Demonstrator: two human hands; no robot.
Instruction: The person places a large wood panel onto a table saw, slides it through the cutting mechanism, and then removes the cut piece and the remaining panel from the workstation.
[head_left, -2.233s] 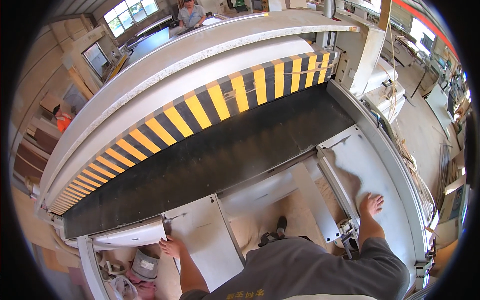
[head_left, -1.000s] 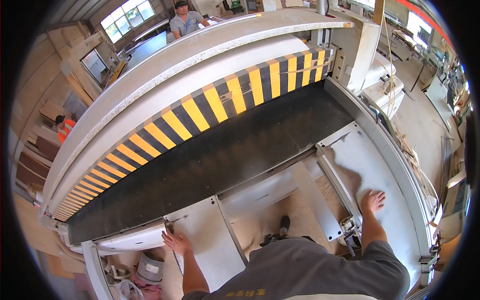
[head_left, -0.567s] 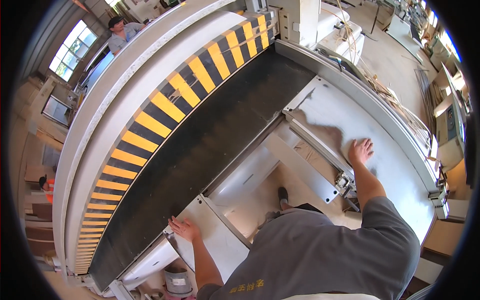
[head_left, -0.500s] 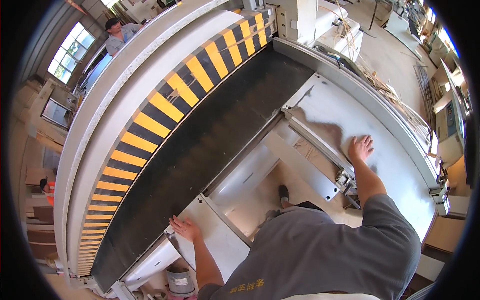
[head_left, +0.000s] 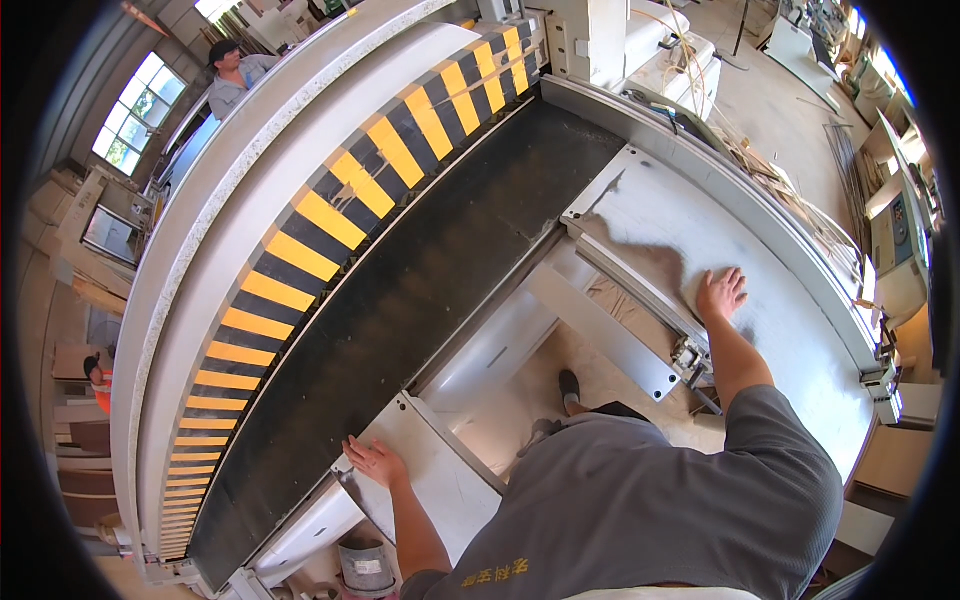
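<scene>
My left hand (head_left: 376,462) lies with its fingers stretched out on a pale metal plate (head_left: 440,455), the fingertips at the edge of a long black bed (head_left: 420,300). Out to the right, my right hand (head_left: 722,295) rests palm down, fingers spread, on a broad grey metal table (head_left: 790,330). Neither hand holds anything. Beyond the bed curves a machine beam with yellow and black stripes (head_left: 330,220). A dark gap shows between its lower edge and the bed. Beside my right forearm sits a small metal clamp-like fitting (head_left: 690,355) at the table's inner edge.
Between the two metal tops is an open bay with a crossbar (head_left: 600,325); my foot (head_left: 569,384) shows on the floor below. A grey bucket (head_left: 366,568) stands under the left plate. Another person (head_left: 235,78) is behind the beam. A raised rail (head_left: 720,165) bounds the right table.
The striped beam has risen slightly, and a dark gap has opened along its lower edge. Both my hands stay in place. The person behind the beam has turned their head.
</scene>
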